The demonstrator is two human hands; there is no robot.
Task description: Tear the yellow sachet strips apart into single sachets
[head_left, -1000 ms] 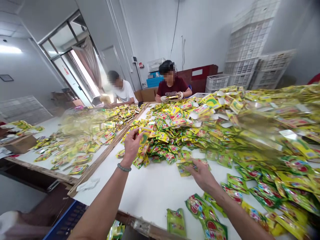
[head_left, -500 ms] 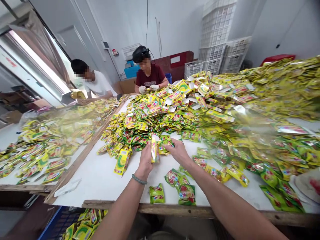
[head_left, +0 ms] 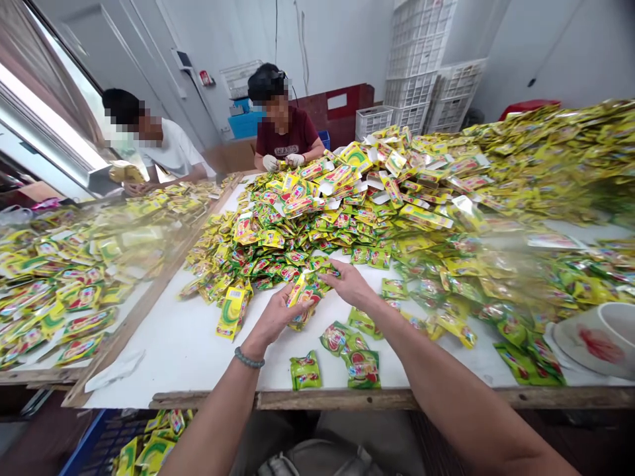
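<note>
My left hand [head_left: 276, 316], a beaded bracelet at its wrist, is closed around a small yellow candy box [head_left: 300, 291] held tilted above the table, its white flap at the upper end. To the right, my right hand [head_left: 351, 285] reaches to a green candy packet [head_left: 325, 267] at the box's upper end and pinches it between thumb and fingers. Just behind both hands rises a large pile of green and yellow packets [head_left: 278, 254]. A flat yellow box [head_left: 233, 309] lies left of my left hand. Several loose green packets [head_left: 305, 370] rest near the front edge.
A wooden strip [head_left: 163, 274] divides the white table [head_left: 163, 330]. More packets [head_left: 74, 291] cover the left side. At right stands a white cup [head_left: 598, 340]. A blue crate [head_left: 94, 439] sits below the edge. Two people [head_left: 285, 135] work across the table; white crates [head_left: 417, 66] are stacked behind.
My left hand has turned the box from nearly upright to a tilt, showing its printed face. My right hand stays close to its upper end. The view has shifted a little.
</note>
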